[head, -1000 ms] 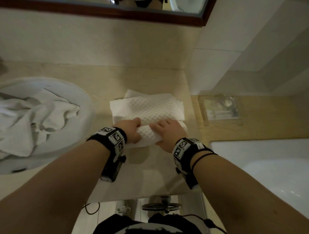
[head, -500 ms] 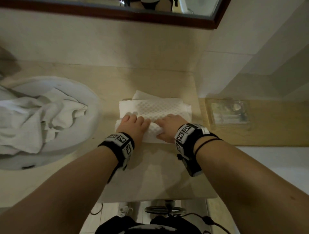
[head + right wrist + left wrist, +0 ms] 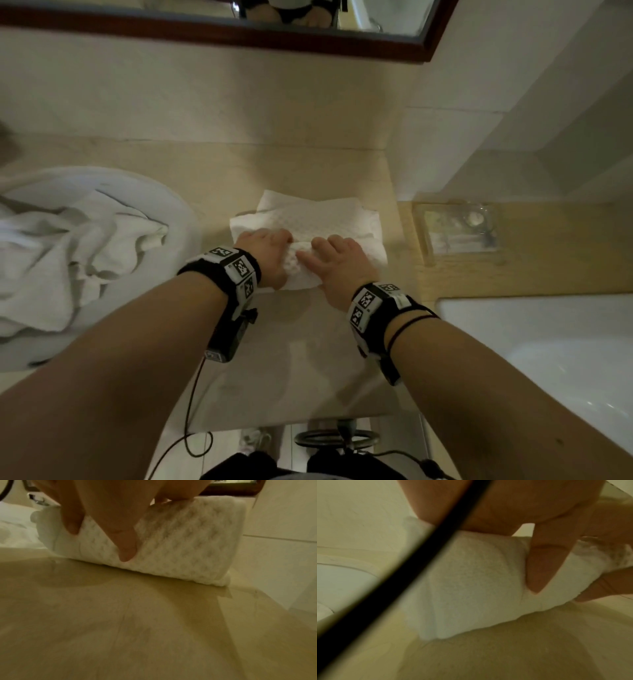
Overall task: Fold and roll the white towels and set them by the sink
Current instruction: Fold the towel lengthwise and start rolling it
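white towel (image 3: 318, 222) half rolled, gripped by left hand (image 3: 267, 253) and right hand (image 3: 337, 263).

Beige stone table (image 3: 291, 359) ran below a dark-framed mirror (image 3: 239, 32) at 12 o'clock. Clear plastic tray (image 3: 457, 233) lay at 3 o'clock on a wooden ledge (image 3: 548, 253). White bathtub rim (image 3: 534, 318) at 4 o'clock.
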### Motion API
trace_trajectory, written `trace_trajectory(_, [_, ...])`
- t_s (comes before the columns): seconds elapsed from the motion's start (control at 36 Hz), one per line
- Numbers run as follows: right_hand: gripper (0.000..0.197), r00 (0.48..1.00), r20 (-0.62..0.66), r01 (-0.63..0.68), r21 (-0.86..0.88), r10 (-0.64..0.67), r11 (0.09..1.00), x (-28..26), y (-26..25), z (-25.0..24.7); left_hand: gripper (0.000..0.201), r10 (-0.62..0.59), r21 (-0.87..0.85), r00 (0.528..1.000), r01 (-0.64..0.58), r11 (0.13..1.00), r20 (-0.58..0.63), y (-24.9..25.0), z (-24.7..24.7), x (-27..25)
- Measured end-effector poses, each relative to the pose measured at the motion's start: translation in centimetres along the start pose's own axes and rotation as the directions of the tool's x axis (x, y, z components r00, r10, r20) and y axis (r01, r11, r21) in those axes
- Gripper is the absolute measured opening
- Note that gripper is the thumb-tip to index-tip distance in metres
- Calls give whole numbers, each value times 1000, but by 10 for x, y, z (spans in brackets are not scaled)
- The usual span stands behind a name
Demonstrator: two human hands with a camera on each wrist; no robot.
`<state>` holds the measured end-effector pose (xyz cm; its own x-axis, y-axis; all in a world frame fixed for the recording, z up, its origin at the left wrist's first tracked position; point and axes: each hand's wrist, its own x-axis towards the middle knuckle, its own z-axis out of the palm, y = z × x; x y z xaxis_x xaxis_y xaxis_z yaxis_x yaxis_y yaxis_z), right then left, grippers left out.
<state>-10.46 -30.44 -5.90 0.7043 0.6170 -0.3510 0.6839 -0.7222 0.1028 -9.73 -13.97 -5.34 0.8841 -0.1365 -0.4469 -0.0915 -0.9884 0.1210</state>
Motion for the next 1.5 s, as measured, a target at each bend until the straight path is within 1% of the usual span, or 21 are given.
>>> trace_trajectory(0.08, [62, 999, -40, 21, 34, -20, 999, 4, 4, -9, 73, 43, 7, 993, -42, 999, -108, -3, 2, -6])
trace_trajectory(0.14, [56, 999, -42, 12, 82, -9, 997, 9, 9, -16, 75, 127, 104, 978, -111, 988, -163, -5, 3, -10])
trace_trajectory(0.19, [53, 999, -23, -20, 160, 24, 987, 17, 15, -24, 82, 182, 218, 969, -144, 965, -166, -6, 2, -14])
trace_trajectory(0.25, [53, 998, 14, -59, 231, 57, 971, 26, 21, -32, 92, 153, 309, 978, -103, 946, -142, -4, 2, -15])
trace_trajectory(0.31, [53, 995, 71, -92, 282, 74, 955, 36, 28, -40, 92, 98, 347, 986, -47, 937, -132, -1, 4, -12])
trace_trajectory(0.36, [52, 990, 120, -99, 263, 70, 960, 43, 33, -44, 80, 69, 310, 984, -14, 951, -166, 1, 5, -5])
trace_trajectory(0.42, [54, 990, 121, -96, 208, 72, 973, 46, 35, -44, 71, 51, 269, 982, 0, 963, -181, 3, 4, 4])
trace_trajectory(0.47, [59, 993, 69, -113, 201, 100, 973, 44, 34, -38, 68, 36, 243, 985, 6, 970, -168, 4, -1, 12])
trace_trajectory(0.53, [62, 988, -33, -139, 248, 151, 959, 36, 33, -29, 65, 29, 207, 987, 4, 978, -159, 2, -8, 21])
trace_trajectory(0.58, [66, 984, -97, -119, 242, 146, 963, 28, 34, -21, 62, 35, 158, 987, -10, 987, -156, -4, -16, 28])
trace_trajectory(0.69, [105, 996, -3, -89, 71, 90, 993, 26, 42, -15, 63, 31, 5, 992, -30, 1000, -123, -14, -27, 35])
trace_trajectory(0.75, [110, 994, 32, -108, 34, 107, 994, 33, 45, -15, 63, 2, -66, 996, -8, 998, -95, -17, -31, 38])
trace_trajectory(0.86, [95, 989, 9, -147, 87, 147, 985, 46, 44, -17, 63, -35, -185, 999, 30, 982, -23, -20, -35, 39])
trace_trajectory(0.94, [83, 991, -34, -124, 111, 128, 986, 52, 46, -18, 62, -13, -145, 999, 7, 989, -43, -21, -30, 38])
trace_trajectory(0.97, [80, 992, -40, -111, 105, 116, 988, 53, 47, -19, 64, 8, -98, 998, -15, 995, -66, -21, -28, 36])
trace_trajectory(1.03, [76, 995, -32, -91, 99, 94, 991, 56, 49, -24, 77, 63, 79, 989, -53, 995, -134, -22, -23, 34])
trace_trajectory(1.08, [74, 996, -22, -83, 100, 86, 991, 58, 50, -26, 89, 109, 251, 977, -61, 966, -184, -22, -21, 31])
trace_trajectory(1.17, [69, 995, 3, -98, 122, 99, 988, 59, 52, -33, 89, 133, 354, 979, -71, 933, -154, -25, -25, 29])
trace_trajectory(1.28, [59, 988, 98, -140, 224, 120, 965, 60, 55, -46, 78, 113, 340, 991, -81, 937, -75, -24, -45, 28])
trace_trajectory(1.36, [45, 982, 123, -175, 305, 143, 936, 61, 61, -61, 76, 93, 318, 993, -67, 946, -67, -22, -65, 29])
trace_trajectory(1.5, [47, 979, 144, -186, 325, 146, 927, 57, 69, -82, 71, 78, 255, 994, -56, 965, -76, -20, -85, 29])
